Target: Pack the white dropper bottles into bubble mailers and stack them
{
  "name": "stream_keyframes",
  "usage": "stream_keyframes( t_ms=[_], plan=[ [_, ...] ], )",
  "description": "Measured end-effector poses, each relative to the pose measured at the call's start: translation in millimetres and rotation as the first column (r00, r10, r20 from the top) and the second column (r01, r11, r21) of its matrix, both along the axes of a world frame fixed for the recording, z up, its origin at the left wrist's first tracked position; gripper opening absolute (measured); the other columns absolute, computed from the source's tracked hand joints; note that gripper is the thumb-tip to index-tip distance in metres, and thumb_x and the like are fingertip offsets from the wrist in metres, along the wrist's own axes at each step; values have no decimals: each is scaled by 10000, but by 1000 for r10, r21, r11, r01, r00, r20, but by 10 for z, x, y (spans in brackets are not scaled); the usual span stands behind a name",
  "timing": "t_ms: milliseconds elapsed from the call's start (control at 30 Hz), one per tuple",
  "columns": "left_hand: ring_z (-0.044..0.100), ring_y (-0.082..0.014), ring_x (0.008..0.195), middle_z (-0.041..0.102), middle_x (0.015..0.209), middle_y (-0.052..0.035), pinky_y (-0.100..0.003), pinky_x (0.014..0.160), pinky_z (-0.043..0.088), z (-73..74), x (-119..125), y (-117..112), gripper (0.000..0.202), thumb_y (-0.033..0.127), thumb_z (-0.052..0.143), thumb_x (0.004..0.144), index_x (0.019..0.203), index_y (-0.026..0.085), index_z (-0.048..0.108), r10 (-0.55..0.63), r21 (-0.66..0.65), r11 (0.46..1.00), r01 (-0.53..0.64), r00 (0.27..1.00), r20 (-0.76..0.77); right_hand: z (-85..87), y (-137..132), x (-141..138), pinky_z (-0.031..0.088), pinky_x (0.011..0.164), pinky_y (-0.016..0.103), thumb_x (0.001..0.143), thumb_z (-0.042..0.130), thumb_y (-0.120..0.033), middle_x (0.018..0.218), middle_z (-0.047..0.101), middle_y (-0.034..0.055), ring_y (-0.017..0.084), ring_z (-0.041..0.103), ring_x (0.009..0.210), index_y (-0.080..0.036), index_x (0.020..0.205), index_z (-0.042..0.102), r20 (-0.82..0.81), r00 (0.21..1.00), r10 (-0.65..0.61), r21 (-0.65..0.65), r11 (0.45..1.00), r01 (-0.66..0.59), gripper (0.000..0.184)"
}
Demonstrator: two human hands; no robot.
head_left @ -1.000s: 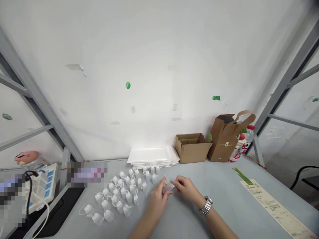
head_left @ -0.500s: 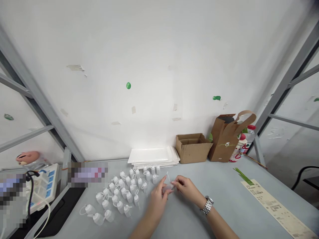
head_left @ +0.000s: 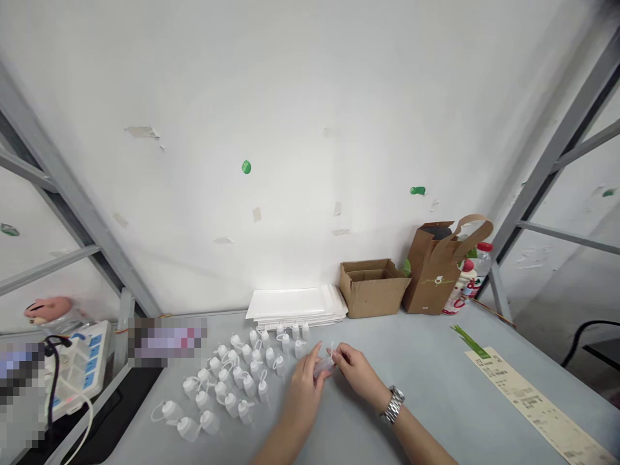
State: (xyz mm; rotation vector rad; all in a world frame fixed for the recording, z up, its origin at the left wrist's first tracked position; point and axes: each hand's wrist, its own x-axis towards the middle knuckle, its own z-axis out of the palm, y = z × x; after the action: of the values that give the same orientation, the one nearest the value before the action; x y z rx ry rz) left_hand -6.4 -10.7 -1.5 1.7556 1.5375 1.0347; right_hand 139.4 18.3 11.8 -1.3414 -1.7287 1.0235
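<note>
Holding a small bottle, pale and translucent, tilted between the two hands near the middle of the surface. Gripping its body in the left hand, partly closed, with thumb and fingers on either side. Pinching at its top with the right hand, fingertips nearly together; cannot tell whether on the cap or on the thin strap standing up there. Seemingly busy at the step of fitting or adjusting that top. Calls next, by the look of it, for a steady left grip and a careful turn or press from the right, without denting the plastic. Working just to the right of many similar bottles, set out in loose rows, and in front of a stack of white envelopes.
</note>
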Motion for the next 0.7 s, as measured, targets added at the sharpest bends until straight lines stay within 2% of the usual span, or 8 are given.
stream_keyframes(
  t_ms=[100, 200, 333, 433, 567, 700],
  plan=[
    [566, -181, 943, 619, 984, -52, -336, 874, 446, 27, 4, -10, 378, 237, 428, 806, 1165, 243, 544, -35, 39, 999, 35, 999, 9, -10, 33, 28, 344, 513, 234, 787, 406, -615, 512, 421, -50, 105, 390, 509, -194, 590, 448, -41, 999, 2, -31, 1000, -3, 467],
    [575, -184, 891, 611, 924, -54, -330, 835, 461, 64, 15, -13, 328, 278, 410, 823, 1087, 231, 598, -48, 45, 998, 46, 998, 30, 35, 85, 130, 368, 503, 242, 779, 406, -634, 535, 456, -38, 107, 417, 490, -177, 702, 548, -169, 985, -42, -26, 999, 39, 484],
    [576, -180, 772, 593, 854, -49, -327, 766, 470, 98, 32, -17, 308, 349, 443, 817, 1022, 215, 628, 4, -9, 1000, -4, 1000, 6, 168, 99, 239, 435, 620, 280, 758, 503, -581, 707, 550, 12, 130, 493, 601, -175, 950, 621, -356, 932, -65, 23, 997, 78, 464],
    [572, -182, 728, 592, 838, -54, -326, 735, 469, 99, 42, -19, 296, 361, 473, 798, 984, 206, 644, 1, -26, 1000, -1, 1000, -19, 228, 56, 228, 444, 668, 295, 749, 572, -510, 761, 548, 16, 139, 498, 660, -217, 1030, 636, -388, 921, -36, 72, 995, 69, 411],
    [571, -188, 713, 597, 849, -65, -331, 736, 464, 83, 47, -20, 289, 329, 493, 780, 985, 197, 649, -10, -30, 1000, 8, 998, -65, 225, -9, 158, 445, 704, 297, 738, 619, -447, 771, 542, 15, 156, 514, 730, -256, 1014, 663, -327, 945, 14, 150, 988, 38, 338],
    [571, -191, 734, 598, 858, -70, -329, 761, 455, 67, 52, -20, 285, 301, 495, 775, 991, 197, 649, -22, -36, 999, 18, 994, -103, 209, -35, 119, 439, 694, 289, 744, 613, -445, 751, 562, 22, 160, 526, 723, -232, 806, 704, -260, 966, 12, 180, 983, 37, 239]
  ],
)
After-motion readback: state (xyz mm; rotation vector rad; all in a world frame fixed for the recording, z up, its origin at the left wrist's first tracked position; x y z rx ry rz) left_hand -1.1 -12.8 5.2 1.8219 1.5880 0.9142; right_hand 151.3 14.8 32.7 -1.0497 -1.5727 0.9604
